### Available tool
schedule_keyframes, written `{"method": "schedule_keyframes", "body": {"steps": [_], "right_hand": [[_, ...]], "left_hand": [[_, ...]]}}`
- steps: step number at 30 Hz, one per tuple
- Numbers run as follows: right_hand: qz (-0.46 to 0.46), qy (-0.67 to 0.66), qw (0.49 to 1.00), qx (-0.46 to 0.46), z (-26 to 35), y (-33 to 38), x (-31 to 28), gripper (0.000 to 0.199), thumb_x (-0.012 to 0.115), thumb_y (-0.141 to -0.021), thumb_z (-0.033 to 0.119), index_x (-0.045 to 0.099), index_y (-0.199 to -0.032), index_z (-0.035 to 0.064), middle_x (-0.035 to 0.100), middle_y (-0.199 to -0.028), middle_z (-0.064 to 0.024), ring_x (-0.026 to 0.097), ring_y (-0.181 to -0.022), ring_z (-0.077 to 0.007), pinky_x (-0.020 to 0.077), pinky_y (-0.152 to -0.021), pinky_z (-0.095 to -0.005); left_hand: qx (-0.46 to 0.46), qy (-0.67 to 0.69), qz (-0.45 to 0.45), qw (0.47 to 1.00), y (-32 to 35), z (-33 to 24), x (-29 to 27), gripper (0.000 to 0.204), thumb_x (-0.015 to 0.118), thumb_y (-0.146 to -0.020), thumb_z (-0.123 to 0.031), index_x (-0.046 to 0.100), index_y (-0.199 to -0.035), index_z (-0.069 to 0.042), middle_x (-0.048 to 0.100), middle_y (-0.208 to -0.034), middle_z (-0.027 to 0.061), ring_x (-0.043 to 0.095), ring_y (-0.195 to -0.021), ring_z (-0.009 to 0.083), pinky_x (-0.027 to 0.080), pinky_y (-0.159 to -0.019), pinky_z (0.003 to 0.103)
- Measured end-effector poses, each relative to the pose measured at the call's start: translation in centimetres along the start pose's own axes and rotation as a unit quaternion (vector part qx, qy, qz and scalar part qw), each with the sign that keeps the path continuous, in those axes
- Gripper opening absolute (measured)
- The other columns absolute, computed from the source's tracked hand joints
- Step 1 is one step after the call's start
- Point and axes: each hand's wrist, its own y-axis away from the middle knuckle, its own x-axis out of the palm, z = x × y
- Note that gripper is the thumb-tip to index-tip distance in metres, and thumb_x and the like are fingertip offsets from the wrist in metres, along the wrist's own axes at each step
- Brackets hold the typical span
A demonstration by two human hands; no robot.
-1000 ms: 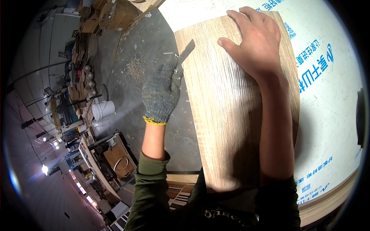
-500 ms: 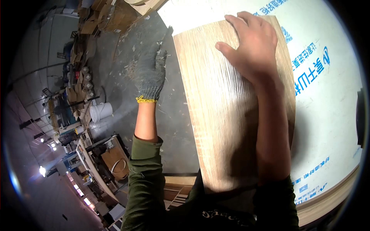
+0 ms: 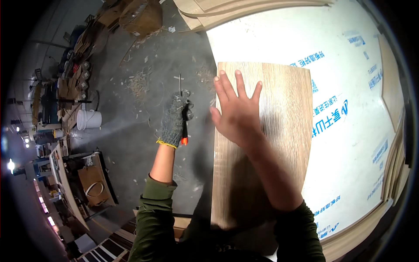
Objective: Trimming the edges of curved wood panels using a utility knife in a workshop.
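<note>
- Head view: L hand (image 3: 173,120), in a grey knit glove w/ yellow cuff, is closed round a hand tool (image 3: 184,131); thin metal shaft sticks up past the fingers, black handle w/ orange end shows below, nr the cuff.
- L hand + tool are out over the grey floor (image 3: 126,153), just L of the board, apart from it.
- R hand (image 3: 238,118) is bare, fingers spread, palm down over the board's upper L part; holds nothing, thumb at the L edge. Can't tell how firmly it presses.
- Wood-grain board (image 3: 283,118) lies in front of the person, long side running away from the body, on a white sheet (image 3: 345,170) w/ blue print. Near end is in shadow by the torso.
- Both sleeves (image 3: 157,209) dk green.
- Far side of white sheet: pale wood pcs (image 3: 227,13), some curved.
- Floor: shavings (image 3: 139,85) scattered; white bucket (image 3: 88,120) further L; cardboard (image 3: 142,17) up top.
</note>
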Motion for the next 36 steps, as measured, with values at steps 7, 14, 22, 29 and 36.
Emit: {"method": "schedule_keyframes", "body": {"steps": [7, 14, 22, 29, 36], "right_hand": [[0.022, -0.020, 0.999, -0.031, -0.9, 0.0, -0.7, 0.058, 0.062, -0.082, 0.029, 0.049, -0.135, 0.0090, 0.043, -0.145, -0.0112, 0.034, -0.138, -0.0354, 0.0212, -0.105, -0.0699], [-0.066, -0.025, 0.989, 0.129, -5.4, -1.1, -1.1, 0.058, 0.059, -0.085, 0.030, 0.047, -0.138, 0.0104, 0.039, -0.147, -0.0136, 0.029, -0.140, -0.0357, 0.0163, -0.112, -0.0620], [-0.020, 0.049, 0.990, 0.132, -5.4, -1.0, -1.1, 0.061, 0.060, -0.085, 0.033, 0.046, -0.139, 0.0109, 0.037, -0.148, -0.0150, 0.025, -0.142, -0.0344, 0.0136, -0.113, -0.0610], [-0.033, 0.027, 0.990, 0.132, -5.3, -0.9, -1.1, 0.060, 0.061, -0.084, 0.032, 0.048, -0.137, 0.0095, 0.038, -0.147, -0.0153, 0.025, -0.142, -0.0352, 0.0140, -0.113, -0.0615], [-0.064, 0.007, 0.991, 0.121, -5.2, -0.9, -1.0, 0.058, 0.061, -0.082, 0.032, 0.051, -0.135, 0.0103, 0.043, -0.144, -0.0148, 0.029, -0.139, -0.0370, 0.0152, -0.111, -0.0619]], "left_hand": [[0.092, -0.127, -0.004, 0.988, 2.3, -2.6, 1.6, 0.036, 0.056, -0.095, -0.027, 0.057, -0.126, -0.007, 0.059, -0.082, 0.0007, 0.052, -0.069, 0.0077, 0.044, -0.061, 0.023], [0.452, -0.534, 0.010, 0.715, 2.5, -3.1, 2.8, 0.029, 0.064, -0.088, -0.018, 0.064, -0.114, -0.006, 0.067, -0.103, 0.0138, 0.063, -0.091, 0.0319, 0.051, -0.079, 0.041], [0.379, -0.573, 0.033, 0.726, 1.2, -2.7, 3.9, 0.027, 0.062, -0.086, -0.016, 0.065, -0.111, -0.007, 0.066, -0.102, 0.0143, 0.062, -0.093, 0.0345, 0.050, -0.081, 0.043], [0.367, -0.593, 0.043, 0.716, 1.6, -3.7, 4.7, 0.028, 0.061, -0.086, -0.016, 0.064, -0.112, -0.007, 0.066, -0.101, 0.0146, 0.061, -0.092, 0.0344, 0.049, -0.081, 0.044], [0.428, -0.577, 0.010, 0.695, 1.2, -2.4, 3.8, 0.029, 0.061, -0.087, -0.016, 0.064, -0.114, -0.007, 0.066, -0.102, 0.0150, 0.061, -0.094, 0.0345, 0.049, -0.081, 0.044]]}}
